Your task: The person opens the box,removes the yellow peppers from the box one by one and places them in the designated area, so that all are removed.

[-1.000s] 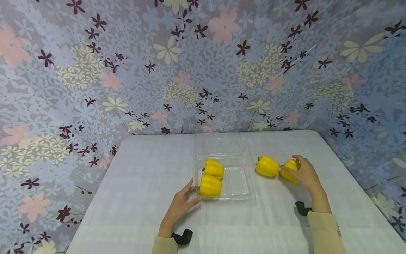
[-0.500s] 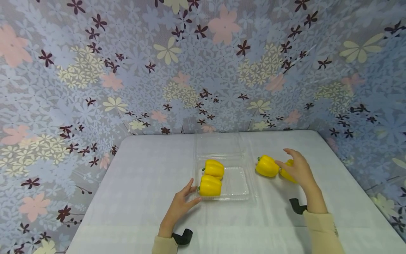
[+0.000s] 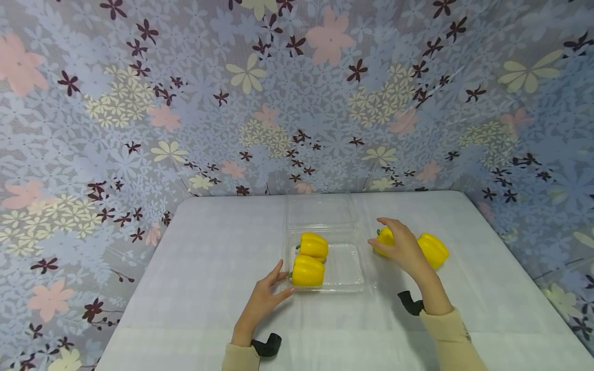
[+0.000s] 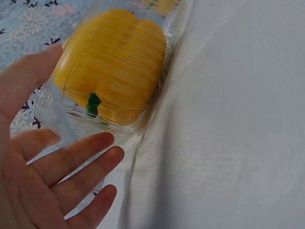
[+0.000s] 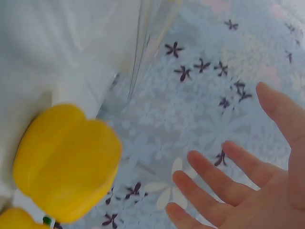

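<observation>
Two yellow bell peppers, a rear one (image 3: 313,247) and a front one (image 3: 308,271), lie in the left half of a clear plastic clamshell box (image 3: 343,264). My left hand (image 3: 265,300) is at the box's front left corner, thumb along the front and fingers spread by the left wall. Through that wall the left wrist view shows a bell pepper (image 4: 114,67) with a green stem. Over a loose bell pepper (image 3: 384,238) right of the box hovers my right hand (image 3: 402,248), thumb and fingers apart, partly covering it. Behind this hand lies another bell pepper (image 3: 433,250).
The box's transparent lid (image 3: 320,211) is folded back toward the wall. A white cloth (image 3: 223,237) covers the table. Flowered fabric (image 3: 297,103) rises behind the table and along its sides. Each wrist carries a black camera mount.
My right hand has left the farther-right bell pepper and moved left, over the loose one nearer the box. The left hand and the boxed peppers stay where they were.
</observation>
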The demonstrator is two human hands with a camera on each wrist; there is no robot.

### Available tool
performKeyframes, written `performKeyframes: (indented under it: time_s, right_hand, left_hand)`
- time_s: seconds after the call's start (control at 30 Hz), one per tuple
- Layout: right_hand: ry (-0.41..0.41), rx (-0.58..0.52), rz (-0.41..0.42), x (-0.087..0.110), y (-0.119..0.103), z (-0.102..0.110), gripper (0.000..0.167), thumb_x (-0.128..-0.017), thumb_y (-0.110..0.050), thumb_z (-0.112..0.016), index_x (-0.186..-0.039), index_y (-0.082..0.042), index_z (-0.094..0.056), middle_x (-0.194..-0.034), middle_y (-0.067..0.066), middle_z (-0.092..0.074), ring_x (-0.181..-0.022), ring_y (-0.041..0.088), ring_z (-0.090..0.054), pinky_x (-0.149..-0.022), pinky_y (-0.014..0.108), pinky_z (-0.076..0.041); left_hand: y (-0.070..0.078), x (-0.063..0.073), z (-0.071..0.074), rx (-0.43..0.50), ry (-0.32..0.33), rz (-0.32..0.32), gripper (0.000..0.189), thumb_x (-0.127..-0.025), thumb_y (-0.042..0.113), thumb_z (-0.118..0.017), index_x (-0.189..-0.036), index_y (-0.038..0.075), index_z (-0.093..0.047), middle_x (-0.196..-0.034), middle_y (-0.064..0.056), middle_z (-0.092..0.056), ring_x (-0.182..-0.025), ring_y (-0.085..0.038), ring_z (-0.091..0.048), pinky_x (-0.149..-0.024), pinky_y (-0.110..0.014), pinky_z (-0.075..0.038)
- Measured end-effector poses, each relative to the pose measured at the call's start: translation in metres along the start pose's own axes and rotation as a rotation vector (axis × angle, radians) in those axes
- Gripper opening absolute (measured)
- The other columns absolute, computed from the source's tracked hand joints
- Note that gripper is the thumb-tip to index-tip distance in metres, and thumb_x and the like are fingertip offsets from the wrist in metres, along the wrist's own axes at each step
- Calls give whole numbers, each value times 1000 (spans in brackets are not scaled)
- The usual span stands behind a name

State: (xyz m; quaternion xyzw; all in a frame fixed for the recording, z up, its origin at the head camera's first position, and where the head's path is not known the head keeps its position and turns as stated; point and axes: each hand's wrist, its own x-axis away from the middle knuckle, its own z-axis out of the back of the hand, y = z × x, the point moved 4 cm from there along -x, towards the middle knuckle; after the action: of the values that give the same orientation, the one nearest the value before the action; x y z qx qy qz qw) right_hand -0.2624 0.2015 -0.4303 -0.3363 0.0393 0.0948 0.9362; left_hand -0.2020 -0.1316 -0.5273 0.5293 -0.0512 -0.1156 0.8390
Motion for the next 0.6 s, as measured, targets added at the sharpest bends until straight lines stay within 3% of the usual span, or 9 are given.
performKeyframes:
  time_s: [0.37, 0.6]
  right_hand:
    - [-4, 17, 108, -2, -35, -36, 61, -85, -29, -71, -135, -3, -49, -136, 20, -52, -126, 40, -47, -104, 57, -39]
    - [-69, 3, 132, 0, -53, -64, 60, -85, -33, -71, -135, -7, -49, -137, 15, -52, -128, 38, -47, -105, 58, -38]
  left_hand:
    - [0, -1, 0, -10, -1, -1, 79, -87, 31, -69, -150, 7, -28, -132, -14, -60, -129, -36, -50, -109, -58, -34]
    - [0, 0, 0, -14, 4, -10, 79, -87, 31, -70, -150, 7, -28, -132, -14, -60, -128, -35, -50, -109, -57, -34]
